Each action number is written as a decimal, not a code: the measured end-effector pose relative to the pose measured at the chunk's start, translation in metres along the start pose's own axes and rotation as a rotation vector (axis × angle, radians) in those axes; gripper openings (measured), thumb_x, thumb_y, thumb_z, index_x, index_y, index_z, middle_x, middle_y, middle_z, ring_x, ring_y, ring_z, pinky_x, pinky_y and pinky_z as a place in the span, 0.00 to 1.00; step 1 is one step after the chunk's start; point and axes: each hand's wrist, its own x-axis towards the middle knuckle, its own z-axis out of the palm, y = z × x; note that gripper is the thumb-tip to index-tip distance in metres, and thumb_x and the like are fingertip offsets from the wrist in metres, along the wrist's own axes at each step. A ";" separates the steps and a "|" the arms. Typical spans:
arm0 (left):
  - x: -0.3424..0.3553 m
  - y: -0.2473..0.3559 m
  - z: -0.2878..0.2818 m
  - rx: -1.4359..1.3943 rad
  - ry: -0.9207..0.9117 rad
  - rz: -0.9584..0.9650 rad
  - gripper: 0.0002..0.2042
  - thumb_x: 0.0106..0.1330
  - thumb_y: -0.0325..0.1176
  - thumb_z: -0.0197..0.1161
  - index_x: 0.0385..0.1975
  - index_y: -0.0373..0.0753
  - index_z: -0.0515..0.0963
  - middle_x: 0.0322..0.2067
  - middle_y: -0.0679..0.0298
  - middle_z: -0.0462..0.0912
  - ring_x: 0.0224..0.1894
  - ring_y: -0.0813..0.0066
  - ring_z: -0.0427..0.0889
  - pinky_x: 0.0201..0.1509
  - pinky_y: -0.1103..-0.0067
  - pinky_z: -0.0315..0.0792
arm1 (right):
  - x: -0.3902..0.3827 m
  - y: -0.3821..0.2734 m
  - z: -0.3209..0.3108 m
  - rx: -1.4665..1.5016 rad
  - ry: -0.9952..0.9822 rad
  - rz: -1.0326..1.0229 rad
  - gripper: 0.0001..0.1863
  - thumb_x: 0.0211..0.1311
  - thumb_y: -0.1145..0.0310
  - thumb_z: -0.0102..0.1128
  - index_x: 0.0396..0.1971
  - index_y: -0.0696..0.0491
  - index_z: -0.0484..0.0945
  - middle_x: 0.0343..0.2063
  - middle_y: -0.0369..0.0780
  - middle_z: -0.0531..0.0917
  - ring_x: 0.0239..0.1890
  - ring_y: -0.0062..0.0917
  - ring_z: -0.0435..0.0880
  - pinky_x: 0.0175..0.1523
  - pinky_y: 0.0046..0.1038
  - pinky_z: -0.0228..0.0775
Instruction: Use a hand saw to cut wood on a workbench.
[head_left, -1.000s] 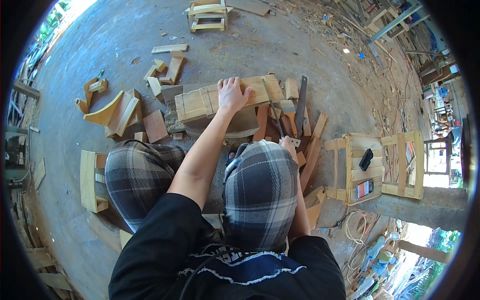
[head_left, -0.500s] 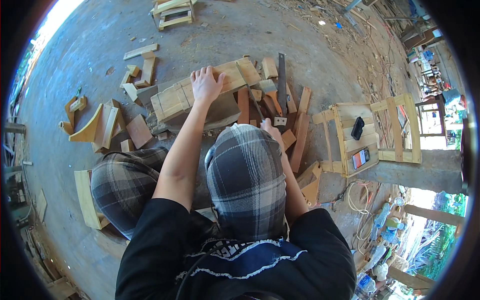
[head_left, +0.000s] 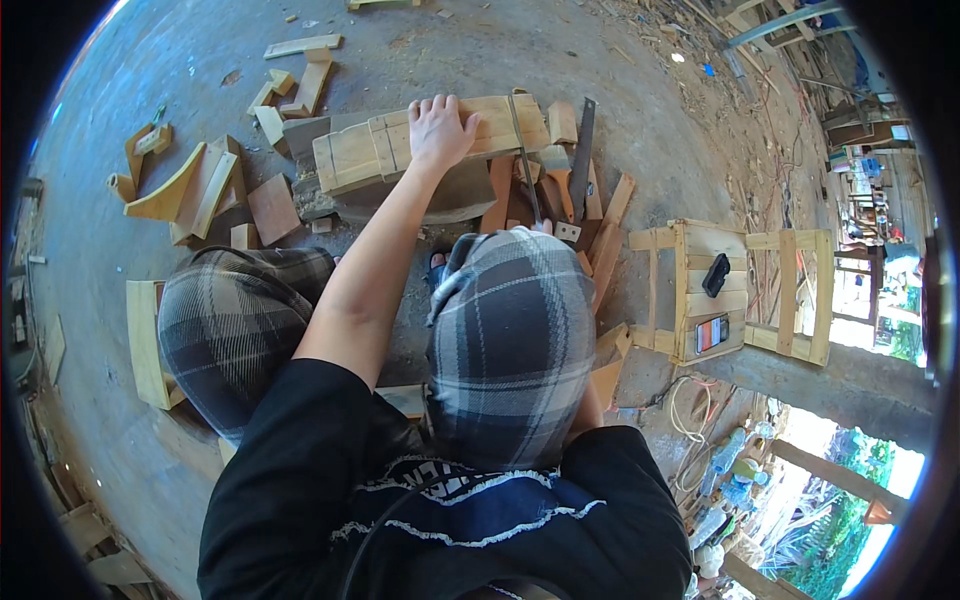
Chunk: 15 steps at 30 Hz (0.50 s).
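Observation:
My left hand (head_left: 438, 130) lies flat with fingers stretched over the top of a pale wooden board (head_left: 390, 150), toward its far edge. The board rests on a grey block (head_left: 455, 203) in front of my knees. A thin saw (head_left: 525, 155), seen nearly edge-on, crosses the board near its right end. Just past my right knee, the small visible part of my right hand (head_left: 543, 227) is closed at the saw's near end; the knee hides the rest. Beside the board's right end are a paintbrush (head_left: 558, 178) with an orange handle and a second, wider handsaw (head_left: 583, 150).
Reddish wood strips (head_left: 612, 235) lie right of my knee. Farther right, a slatted wooden stool (head_left: 690, 265) carries a phone (head_left: 712, 333) and a black object (head_left: 716, 275). Curved and straight wood pieces (head_left: 205, 195) lie on the floor at left.
The saw has slid away from me across the board, its far end now reaching past the far edge. My right hand has gone further behind the knee. The whole view has shifted slightly.

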 end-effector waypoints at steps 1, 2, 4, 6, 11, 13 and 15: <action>-0.001 -0.001 0.000 0.005 0.000 -0.005 0.24 0.63 0.51 0.54 0.45 0.33 0.74 0.46 0.54 0.76 0.56 0.56 0.70 0.67 0.61 0.51 | 0.005 -0.014 -0.002 -0.044 0.062 -0.011 0.17 0.70 0.63 0.41 0.46 0.63 0.64 0.37 0.60 0.79 0.43 0.54 0.79 0.45 0.43 0.71; -0.002 -0.002 0.000 0.013 -0.002 -0.006 0.24 0.63 0.51 0.53 0.45 0.33 0.74 0.46 0.53 0.76 0.56 0.56 0.70 0.67 0.61 0.51 | 0.008 -0.028 -0.005 -0.027 0.090 -0.058 0.16 0.69 0.65 0.42 0.44 0.64 0.65 0.35 0.60 0.80 0.42 0.55 0.78 0.42 0.48 0.70; -0.002 0.002 0.000 0.014 -0.001 -0.008 0.24 0.64 0.51 0.53 0.44 0.33 0.74 0.46 0.53 0.76 0.56 0.56 0.69 0.66 0.61 0.51 | 0.034 -0.036 -0.002 -0.052 0.116 -0.073 0.15 0.68 0.65 0.42 0.43 0.64 0.65 0.35 0.59 0.80 0.42 0.55 0.78 0.41 0.49 0.69; -0.001 0.005 0.002 0.019 0.019 0.006 0.24 0.64 0.51 0.52 0.44 0.32 0.74 0.46 0.53 0.76 0.56 0.55 0.69 0.67 0.60 0.51 | 0.061 -0.029 0.009 -0.043 0.174 -0.120 0.14 0.68 0.65 0.43 0.41 0.62 0.65 0.33 0.59 0.80 0.41 0.54 0.78 0.40 0.51 0.69; -0.005 0.008 0.007 0.053 0.075 -0.017 0.24 0.64 0.51 0.53 0.46 0.33 0.73 0.49 0.51 0.74 0.58 0.53 0.66 0.68 0.60 0.50 | 0.060 0.024 0.060 0.070 0.246 -0.150 0.12 0.69 0.64 0.43 0.40 0.58 0.65 0.31 0.60 0.79 0.37 0.57 0.77 0.37 0.53 0.68; -0.001 0.007 0.009 0.076 0.105 -0.020 0.25 0.64 0.51 0.52 0.47 0.33 0.72 0.53 0.50 0.72 0.61 0.52 0.64 0.69 0.60 0.48 | 0.067 0.012 0.056 0.068 0.253 -0.184 0.12 0.69 0.64 0.43 0.39 0.58 0.65 0.31 0.60 0.79 0.37 0.57 0.77 0.37 0.53 0.68; -0.004 0.007 0.012 0.077 0.074 -0.014 0.28 0.65 0.52 0.51 0.52 0.32 0.71 0.60 0.50 0.67 0.65 0.51 0.58 0.70 0.59 0.46 | 0.066 0.005 0.052 0.063 0.255 -0.197 0.11 0.69 0.64 0.44 0.39 0.58 0.65 0.30 0.60 0.79 0.37 0.57 0.77 0.36 0.53 0.67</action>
